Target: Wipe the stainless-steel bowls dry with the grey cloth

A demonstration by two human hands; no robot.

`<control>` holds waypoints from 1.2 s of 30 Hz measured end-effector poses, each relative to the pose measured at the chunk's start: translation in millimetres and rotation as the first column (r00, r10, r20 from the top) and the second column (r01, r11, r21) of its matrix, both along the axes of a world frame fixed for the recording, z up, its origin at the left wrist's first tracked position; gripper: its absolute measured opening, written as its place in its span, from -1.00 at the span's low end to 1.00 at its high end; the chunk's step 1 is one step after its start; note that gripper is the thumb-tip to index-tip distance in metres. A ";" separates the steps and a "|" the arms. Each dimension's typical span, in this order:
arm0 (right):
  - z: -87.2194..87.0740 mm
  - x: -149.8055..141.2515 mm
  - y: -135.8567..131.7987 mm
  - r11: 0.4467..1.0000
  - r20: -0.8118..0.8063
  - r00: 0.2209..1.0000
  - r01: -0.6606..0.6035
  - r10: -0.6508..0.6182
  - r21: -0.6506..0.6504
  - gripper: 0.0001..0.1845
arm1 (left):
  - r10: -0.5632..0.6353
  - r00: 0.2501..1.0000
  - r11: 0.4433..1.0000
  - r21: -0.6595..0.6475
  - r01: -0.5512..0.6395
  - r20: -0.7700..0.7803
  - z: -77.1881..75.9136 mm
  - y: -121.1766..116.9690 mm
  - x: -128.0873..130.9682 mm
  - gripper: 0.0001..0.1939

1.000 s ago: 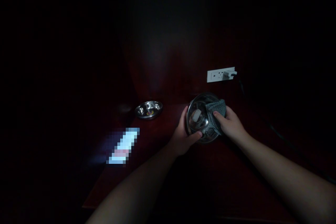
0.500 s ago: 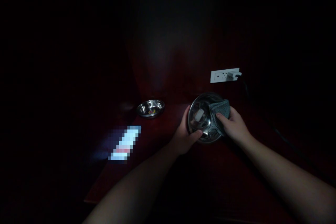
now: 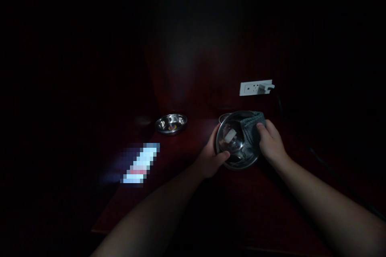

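A shiny metal bowl [image 3: 237,160] is tilted toward me above the dark red table, with a whitish patch on its inner bottom. My left hand [image 3: 212,156] grips its left rim, thumb inside and fingers behind the wall. A grey-green cloth [image 3: 251,130] hangs over the right rim and down into the bowl. My right hand [image 3: 272,140] is closed on the cloth at that rim, thumb in front; its other fingers are partly hidden.
On the table [image 3: 181,156] at left rests a shallow metal dish [image 3: 171,123]. A bright, pixelated screen-like shape [image 3: 140,164] lies nearer. Another metal rim [image 3: 223,118] shows behind the bowl. A wall socket [image 3: 255,87] holds a plug; a dark cable [image 3: 324,164] runs at right.
My right hand has shifted slightly right, and the cloth now drapes further over the right rim. The bowl sits a little lower, uncovering another metal rim behind it.
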State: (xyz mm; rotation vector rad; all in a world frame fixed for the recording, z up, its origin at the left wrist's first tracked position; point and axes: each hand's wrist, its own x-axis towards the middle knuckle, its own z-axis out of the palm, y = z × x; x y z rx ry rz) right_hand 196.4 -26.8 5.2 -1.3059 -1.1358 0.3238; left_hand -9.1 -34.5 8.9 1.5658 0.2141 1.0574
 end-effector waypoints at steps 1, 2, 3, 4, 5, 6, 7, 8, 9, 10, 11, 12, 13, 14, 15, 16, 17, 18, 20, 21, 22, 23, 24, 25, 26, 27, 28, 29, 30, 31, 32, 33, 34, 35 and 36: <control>0.8 0.2 -0.7 1.000 -0.009 1.000 -0.011 0.011 0.009 -0.70 | 0.001 1.000 1.000 -0.008 -0.001 0.000 -1.1 0.5 -0.1 -0.14; 1.4 0.2 -1.3 0.999 -0.019 0.999 -0.028 0.029 0.017 -0.70 | 0.000 1.000 1.000 -0.020 0.000 0.001 -2.4 1.3 -0.2 -0.13; 2.0 0.0 -1.7 0.999 -0.028 0.999 -0.045 0.045 0.022 -0.70 | -0.005 1.000 0.999 -0.033 0.005 0.002 -3.9 2.4 -0.4 -0.12; 2.6 -0.4 -1.9 0.998 -0.037 0.998 -0.056 0.056 0.026 -0.70 | -0.008 1.000 0.999 -0.044 0.008 0.002 -5.5 3.6 -0.7 -0.11; 3.1 -1.0 -2.0 0.998 -0.046 0.997 -0.062 0.063 0.026 -0.71 | -0.001 1.000 0.999 -0.050 0.001 -0.002 -7.2 4.8 -1.1 -0.12; 3.5 -1.7 -2.0 0.998 -0.053 0.997 -0.064 0.065 0.023 -0.71 | 0.019 1.000 0.999 -0.045 -0.019 -0.009 -8.8 6.1 -1.5 -0.14; 3.9 -2.4 -1.9 0.998 -0.055 0.997 -0.062 0.063 0.018 -0.71 | 0.050 0.999 0.998 -0.031 -0.051 -0.021 -10.3 7.1 -2.0 -0.17; 4.1 -3.0 -1.7 0.998 -0.051 0.997 -0.056 0.057 0.014 -0.70 | 0.090 0.995 0.996 -0.011 -0.090 -0.036 -11.6 7.9 -2.6 -0.21; 4.2 -3.5 -1.5 0.999 -0.039 0.998 -0.048 0.049 0.011 -0.70 | 0.130 0.990 0.991 0.011 -0.130 -0.053 -12.4 8.4 -3.2 -0.26; 4.0 -3.8 -1.2 0.999 -0.023 0.999 -0.040 0.040 0.010 -0.70 | 0.167 0.984 0.986 0.029 -0.165 -0.069 -12.6 8.4 -3.8 -0.30; 3.7 -3.9 -0.8 1.000 -0.002 1.000 -0.027 0.027 0.012 -0.70 | 0.196 0.977 0.980 0.043 -0.193 -0.081 -12.3 8.0 -4.3 -0.32; 3.2 -3.7 -0.4 1.000 0.020 1.000 -0.009 0.009 0.014 -0.70 | 0.217 0.972 0.976 0.052 -0.213 -0.087 -11.3 7.1 -4.6 -0.33; 2.5 -3.5 0.2 1.000 0.041 0.999 0.012 -0.013 0.018 -0.71 | 0.231 0.969 0.972 0.064 -0.226 -0.086 -9.8 6.0 -4.8 -0.31; 1.9 -3.1 0.8 0.999 0.054 0.998 0.036 -0.037 0.024 -0.72 | 0.234 0.969 0.970 0.082 -0.228 -0.078 -8.0 4.6 -4.7 -0.27; 1.2 -2.8 1.5 0.998 0.059 0.996 0.058 -0.060 0.031 -0.73 | 0.230 0.971 0.969 0.105 -0.222 -0.065 -6.1 3.2 -4.4 -0.22; 0.7 -2.7 2.0 0.996 0.054 0.995 0.078 -0.080 0.038 -0.73 | 0.218 0.975 0.969 0.129 -0.210 -0.049 -4.4 1.9 -3.9 -0.17; 0.2 -2.7 2.5 0.995 0.043 0.995 0.090 -0.092 0.044 -0.73 | 0.201 0.979 0.970 0.149 -0.193 -0.037 -3.2 0.9 -3.4 -0.13; -0.1 -3.0 2.8 0.994 0.029 0.995 0.093 -0.095 0.048 -0.73 | 0.185 0.982 0.971 0.160 -0.178 -0.031 -2.6 0.4 -2.8 -0.09; -0.3 -4.0 3.0 0.996 0.010 0.997 0.072 -0.073 0.043 -0.72 | 0.178 0.983 0.974 0.147 -0.171 -0.035 -3.5 1.2 -2.0 -0.07; -0.3 -4.6 3.0 0.998 0.008 0.998 0.054 -0.055 0.035 -0.72 | 0.181 0.983 0.976 0.127 -0.175 -0.040 -4.8 2.5 -1.8 -0.07; -0.3 -5.1 2.9 0.999 0.011 0.999 0.038 -0.038 0.025 -0.71 | 0.185 0.982 0.978 0.107 -0.179 -0.045 -6.3 4.2 -1.8 -0.07; -0.4 -5.4 2.8 1.000 0.017 1.000 0.022 -0.023 0.014 -0.70 | 0.189 0.981 0.979 0.089 -0.184 -0.049 -7.7 6.2 -2.0 -0.08; -0.5 -5.5 2.7 1.000 0.023 1.000 0.011 -0.011 0.003 -0.70 | 0.190 0.981 0.980 0.077 -0.186 -0.050 -8.9 8.1 -2.3 -0.10; -0.7 -5.4 2.8 1.000 0.031 1.000 0.002 -0.001 -0.008 -0.70 | 0.185 0.981 0.981 0.068 -0.182 -0.050 -9.6 9.8 -2.7 -0.11; -1.0 -5.2 2.9 1.000 0.038 0.999 -0.005 0.006 -0.018 -0.69 | 0.178 0.983 0.983 0.062 -0.175 -0.050 -9.7 11.0 -3.1 -0.12; -1.2 -4.9 3.1 1.000 0.047 0.999 -0.009 0.010 -0.026 -0.69 | 0.169 0.984 0.984 0.057 -0.166 -0.049 -9.2 11.8 -3.5 -0.12; -1.5 -4.6 3.4 0.999 0.056 0.998 -0.009 0.011 -0.031 -0.68 | 0.163 0.986 0.986 0.052 -0.160 -0.047 -8.3 12.1 -3.8 -0.12; -1.8 -4.3 3.7 0.999 0.066 0.998 -0.004 0.006 -0.035 -0.67 | 0.157 0.987 0.987 0.049 -0.155 -0.043 -7.1 11.9 -4.0 -0.12; -2.1 -4.0 4.0 0.999 0.080 0.997 0.006 -0.003 -0.035 -0.67 | 0.152 0.988 0.988 0.048 -0.150 -0.039 -5.7 11.4 -4.2 -0.11; -2.3 -3.7 4.3 0.999 0.095 0.995 0.018 -0.014 -0.034 -0.66 | 0.145 0.989 0.988 0.050 -0.143 -0.038 -4.3 10.8 -4.3 -0.11; -2.4 -3.6 4.5 0.999 0.110 0.994 0.028 -0.024 -0.033 -0.66 | 0.138 0.990 0.989 0.053 -0.136 -0.036 -3.0 10.1 -4.3 -0.10; -2.4 -3.4 4.6 0.999 0.123 0.992 0.034 -0.030 -0.035 -0.66 | 0.129 0.991 0.990 0.056 -0.127 -0.035 -2.0 9.5 -4.4 -0.10; -2.2 -3.4 4.5 0.998 0.135 0.990 0.039 -0.033 -0.041 -0.66 | 0.119 0.992 0.991 0.058 -0.117 -0.035 -1.2 9.0 -4.4 -0.11; -1.9 -3.5 4.3 0.998 0.145 0.989 0.044 -0.036 -0.049 -0.66 | 0.109 0.993 0.993 0.059 -0.107 -0.033 -0.8 8.7 -4.5 -0.11; -1.4 -3.7 4.0 0.997 0.154 0.987 0.051 -0.041 -0.059 -0.66 | 0.100 0.995 0.993 0.059 -0.098 -0.029 -0.7 8.6 -4.5 -0.11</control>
